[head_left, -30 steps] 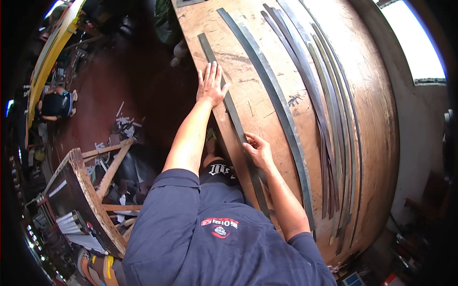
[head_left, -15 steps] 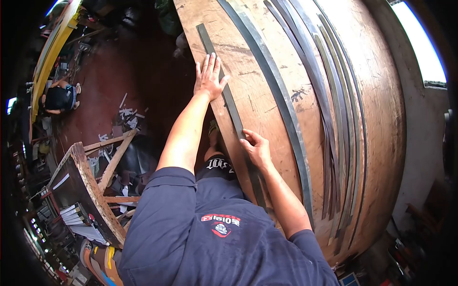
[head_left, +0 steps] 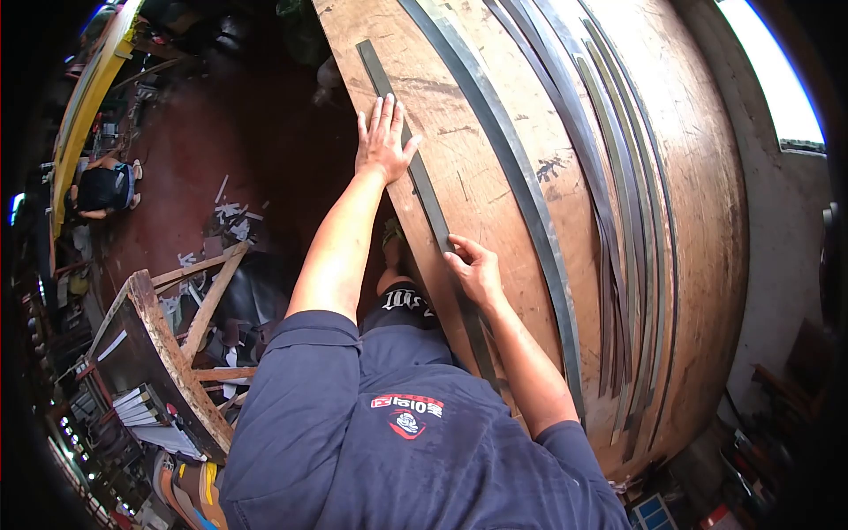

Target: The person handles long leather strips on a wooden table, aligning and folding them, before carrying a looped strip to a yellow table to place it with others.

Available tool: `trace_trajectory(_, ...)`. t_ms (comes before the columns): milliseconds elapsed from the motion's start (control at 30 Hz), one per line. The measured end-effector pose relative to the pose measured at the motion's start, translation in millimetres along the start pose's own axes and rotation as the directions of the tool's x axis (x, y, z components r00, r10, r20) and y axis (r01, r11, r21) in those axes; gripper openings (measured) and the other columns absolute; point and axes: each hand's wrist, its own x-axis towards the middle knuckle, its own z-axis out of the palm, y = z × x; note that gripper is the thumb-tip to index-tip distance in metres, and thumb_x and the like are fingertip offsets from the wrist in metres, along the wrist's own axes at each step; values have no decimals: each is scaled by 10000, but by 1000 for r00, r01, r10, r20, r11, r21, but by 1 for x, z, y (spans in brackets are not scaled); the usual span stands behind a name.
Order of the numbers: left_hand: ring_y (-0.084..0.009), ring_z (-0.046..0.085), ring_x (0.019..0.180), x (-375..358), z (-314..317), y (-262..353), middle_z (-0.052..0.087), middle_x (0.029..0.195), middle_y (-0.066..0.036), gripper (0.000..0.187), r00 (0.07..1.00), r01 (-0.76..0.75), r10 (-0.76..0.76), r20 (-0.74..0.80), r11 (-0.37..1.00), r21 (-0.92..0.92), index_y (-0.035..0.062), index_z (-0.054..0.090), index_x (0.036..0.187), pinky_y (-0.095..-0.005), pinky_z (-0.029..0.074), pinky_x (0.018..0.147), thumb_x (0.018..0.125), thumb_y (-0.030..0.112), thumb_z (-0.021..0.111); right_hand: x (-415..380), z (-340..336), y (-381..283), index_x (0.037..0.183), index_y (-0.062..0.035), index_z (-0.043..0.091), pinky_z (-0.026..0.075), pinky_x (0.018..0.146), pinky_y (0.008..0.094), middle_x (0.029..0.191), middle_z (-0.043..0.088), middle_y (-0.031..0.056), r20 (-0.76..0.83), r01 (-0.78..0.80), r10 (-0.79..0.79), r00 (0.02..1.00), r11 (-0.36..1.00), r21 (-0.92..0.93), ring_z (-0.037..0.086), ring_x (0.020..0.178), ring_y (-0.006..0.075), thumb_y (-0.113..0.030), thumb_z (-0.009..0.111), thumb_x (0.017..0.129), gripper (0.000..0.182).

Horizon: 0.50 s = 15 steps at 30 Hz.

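Observation:
A long dark flat strip lies along the near edge of the wooden tabletop. My left hand presses flat across its upper part, fingers stretched out and thumb spread to the right. Lower down, my right hand has thumb and index finger at the strip's right edge, the other fingers curled in. Below that hand the strip runs toward my body, its lower end partly hidden. To the right lies a wider dark strip, curved in this view.
Several more narrow strips lie bunched on the tabletop's right side. At left stand a wooden frame and scraps on the reddish floor. Another person is low down at far left, near a yellow beam.
The view has shifted slightly. Both hands keep nearly the same places on the strip.

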Motion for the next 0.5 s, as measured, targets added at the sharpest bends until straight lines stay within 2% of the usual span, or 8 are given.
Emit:
trace_trajectory(200,-280,121,1478,0,0,-1,141,1599,-126,760,1000,4,-4,7,1000,-5,56,247,1506,-514,53,1183,937,513,459,1,2,2,1183,-38,661,438,641,205,781,591,-35,-19,7,-7,1000,999,-31,508,711,43,-64,716,843,346)
trace_trajectory(267,-278,108,1479,1,1,-1,137,1598,-133,763,1000,1,-2,19,1000,10,55,251,1506,-519,47,1183,944,544,413,1,3,1,1171,-54,669,464,629,243,706,601,2,-49,29,-30,998,999,-28,521,668,61,-112,727,828,353)
trace_trajectory(500,-273,98,1483,1,-2,1,133,1600,-128,754,1000,-6,6,7,1000,-22,50,259,1501,-523,40,1181,938,511,456,1,4,4,1155,-48,672,478,633,255,712,629,31,-75,40,-46,996,997,-70,551,657,80,-116,728,820,346)
